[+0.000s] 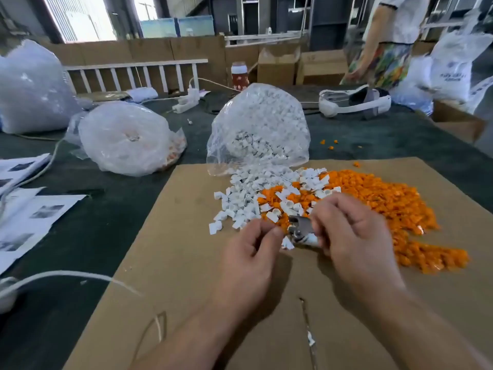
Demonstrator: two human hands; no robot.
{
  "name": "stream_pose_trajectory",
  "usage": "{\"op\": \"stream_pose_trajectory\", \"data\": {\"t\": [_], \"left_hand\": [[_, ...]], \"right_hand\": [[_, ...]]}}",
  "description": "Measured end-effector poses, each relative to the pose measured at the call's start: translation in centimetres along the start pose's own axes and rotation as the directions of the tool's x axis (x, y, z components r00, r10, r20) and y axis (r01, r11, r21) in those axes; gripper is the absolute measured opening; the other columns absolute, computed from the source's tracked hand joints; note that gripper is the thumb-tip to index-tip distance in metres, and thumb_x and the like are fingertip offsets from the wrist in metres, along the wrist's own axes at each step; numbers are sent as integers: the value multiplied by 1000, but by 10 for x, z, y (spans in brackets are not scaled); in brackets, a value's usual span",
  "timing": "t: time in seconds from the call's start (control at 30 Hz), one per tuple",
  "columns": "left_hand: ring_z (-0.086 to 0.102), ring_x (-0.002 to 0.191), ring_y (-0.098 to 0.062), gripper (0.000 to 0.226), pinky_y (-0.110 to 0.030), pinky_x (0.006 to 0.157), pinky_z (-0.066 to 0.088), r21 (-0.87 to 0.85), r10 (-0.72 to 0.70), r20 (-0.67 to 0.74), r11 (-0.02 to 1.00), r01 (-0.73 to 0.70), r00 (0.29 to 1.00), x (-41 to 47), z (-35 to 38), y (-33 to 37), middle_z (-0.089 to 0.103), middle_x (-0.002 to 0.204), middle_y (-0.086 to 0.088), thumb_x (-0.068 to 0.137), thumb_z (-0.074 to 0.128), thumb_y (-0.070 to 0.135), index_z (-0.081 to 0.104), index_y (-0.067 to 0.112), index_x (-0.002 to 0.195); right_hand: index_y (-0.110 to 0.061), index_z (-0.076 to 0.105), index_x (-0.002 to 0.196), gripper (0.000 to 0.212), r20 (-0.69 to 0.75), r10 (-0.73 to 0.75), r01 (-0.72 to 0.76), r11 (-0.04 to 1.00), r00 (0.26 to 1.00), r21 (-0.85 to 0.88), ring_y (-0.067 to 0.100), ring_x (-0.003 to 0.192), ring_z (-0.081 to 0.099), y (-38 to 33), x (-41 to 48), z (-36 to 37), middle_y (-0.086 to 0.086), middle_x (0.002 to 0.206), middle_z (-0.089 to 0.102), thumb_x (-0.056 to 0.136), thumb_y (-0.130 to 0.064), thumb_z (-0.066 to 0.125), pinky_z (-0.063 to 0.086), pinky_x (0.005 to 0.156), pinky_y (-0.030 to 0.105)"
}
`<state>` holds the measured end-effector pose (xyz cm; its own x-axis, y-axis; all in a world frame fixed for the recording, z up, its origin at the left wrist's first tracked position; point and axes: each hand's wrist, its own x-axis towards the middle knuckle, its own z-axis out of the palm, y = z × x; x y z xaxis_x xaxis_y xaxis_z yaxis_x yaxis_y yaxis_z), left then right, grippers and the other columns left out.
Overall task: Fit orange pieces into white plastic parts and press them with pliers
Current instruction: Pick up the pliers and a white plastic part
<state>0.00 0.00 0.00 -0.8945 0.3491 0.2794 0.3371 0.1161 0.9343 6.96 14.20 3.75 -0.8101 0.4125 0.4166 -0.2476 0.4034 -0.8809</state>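
Pliers: only the metal head shows, the handles are buried in the right hand. White part at the jaws is half covered by fingertips of the left hand, which pinches it; can't tell if an orange piece sits inside. Right fingers are blurred. Both forearms and the cardboard sheet run off the bottom edge. Standing person is cut at the shoulders by the top edge. Printed sheets are clipped by the left edge, print too small to read.
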Motion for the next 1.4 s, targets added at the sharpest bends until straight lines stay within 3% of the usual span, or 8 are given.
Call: {"op": "stream_pose_trajectory", "data": {"t": [0.1, 0.3, 0.4, 0.67, 0.83, 1.07, 1.23, 1.4], "left_hand": [[46, 55, 1, 18, -15, 54, 37, 70, 55, -24, 996, -53, 998, 2, 0, -10, 53, 56, 16, 85, 58, 44, 63, 27, 79], [60, 70, -10, 18, -28, 64, 48, 49, 24, 55, 998, -27, 998, 4, -3, -10, 66, 70, 7, 86, 58, 35, 68, 23, 76], [63, 73, -13, 18, -37, 66, 50, 64, 3, 79, 998, -8, 997, 3, -4, -7, 68, 74, 6, 86, 58, 34, 70, 23, 79], [54, 60, 1, 19, -13, 56, 40, 113, -57, 24, 992, 54, 998, 0, -4, -9, 62, 66, 17, 94, 63, 22, 68, 35, 81], [54, 58, -1, 17, -20, 57, 43, 65, -119, -22, 991, 120, 993, 0, -3, -8, 62, 65, 16, 91, 63, 23, 68, 39, 86], [64, 58, -2, 6, -21, 58, 53, -31, -443, -3, 896, 443, 896, 14, -11, 5, 72, 73, 7, 93, 67, 26, 68, 29, 98], [58, 78, 2, 23, -15, 60, 41, 648, -282, 152, 752, 120, 947, 28, -23, 17, 60, 90, 17, 89, 65, 49, 49, 39, 101], [55, 92, -11, 30, -33, 79, 51, 741, -57, 205, 662, -117, 977, 26, 1, 6, 49, 95, 16, 86, 60, 58, 52, 36, 105]], "right_hand": [[-20, 58, 67, 27, 152, -138, 175, 948, 979, -266, 14, 53, 49, 14, -6, 7, -3, 59, 53, 91, -30, 53, 39, 45, 27], [-27, 52, 70, 24, 320, -130, 241, 910, 938, -338, 10, 61, 53, 18, -12, 13, -10, 65, 53, 92, -37, 53, 36, 49, 14], [-28, 52, 72, 23, 333, -103, 228, 904, 937, -362, 8, 64, 54, 21, -14, 13, -11, 67, 53, 92, -38, 52, 39, 52, 16], [-26, 54, 75, 17, 326, -11, 175, 861, 945, -477, 12, 69, 54, 27, -11, 9, -8, 69, 55, 91, -31, 57, 42, 53, 28], [-27, 54, 75, 16, 282, 11, 149, 829, 959, -539, 9, 72, 54, 29, -9, 6, -10, 72, 56, 91, -27, 59, 46, 56, 31], [-28, 56, 81, 11, 247, 10, 147, 781, 969, -607, 9, 77, 52, 30, -6, 4, -12, 79, 54, 92, -25, 54, 47, 65, 30], [-29, 59, 83, 11, 211, -6, 131, 802, 977, -583, 5, 75, 51, 28, -2, 2, -16, 79, 54, 93, -26, 57, 44, 59, 21], [-33, 53, 82, 10, 51, -11, 43, 728, 999, -684, -2, 71, 51, 28, 3, -12, -17, 80, 51, 91, -32, 56, 34, 52, 14]]}}
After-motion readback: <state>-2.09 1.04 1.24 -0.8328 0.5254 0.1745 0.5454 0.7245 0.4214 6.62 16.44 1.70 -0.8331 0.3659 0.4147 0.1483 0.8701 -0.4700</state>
